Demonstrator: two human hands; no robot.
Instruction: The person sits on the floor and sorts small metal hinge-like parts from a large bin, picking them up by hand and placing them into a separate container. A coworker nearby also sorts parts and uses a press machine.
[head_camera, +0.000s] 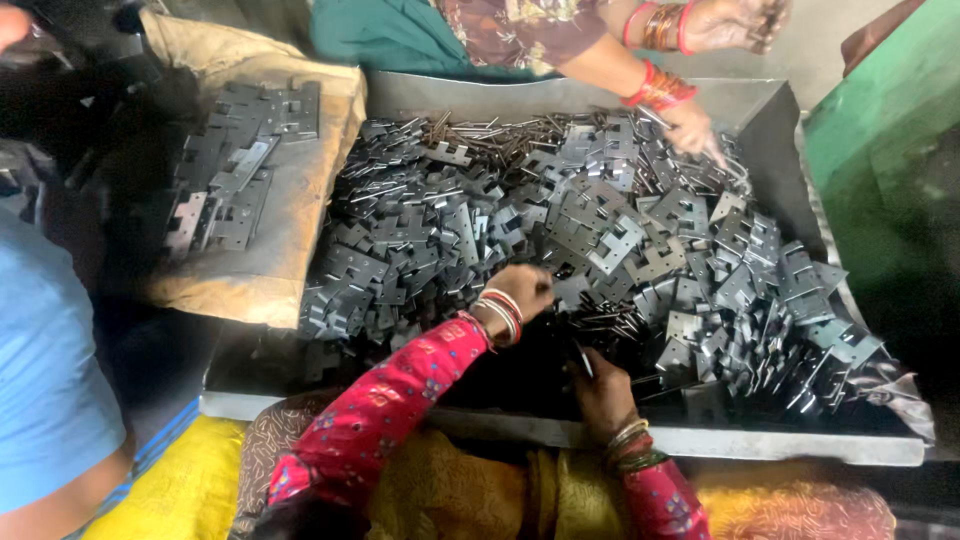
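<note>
A big grey metal tray (800, 445) holds a heap of dark steel hinge leaves (620, 225), with thin pins (480, 127) along its far side. My left hand (525, 288), in a pink sleeve with bangles, is curled into the near edge of the heap, its fingers closed on a hinge leaf. Just below it, over the tray's bare dark floor, my right hand (600, 388) is closed around a small thin metal piece. More loose pins (610, 320) lie between the two hands.
Across the tray, a co-worker's hand (692, 128) picks at the heap while their other hand (735, 20) is raised. Assembled hinges (240, 160) lie stacked on a brown sack (300, 215) at left. There is a green object (885, 130) at right and a person in blue (50, 390) at left.
</note>
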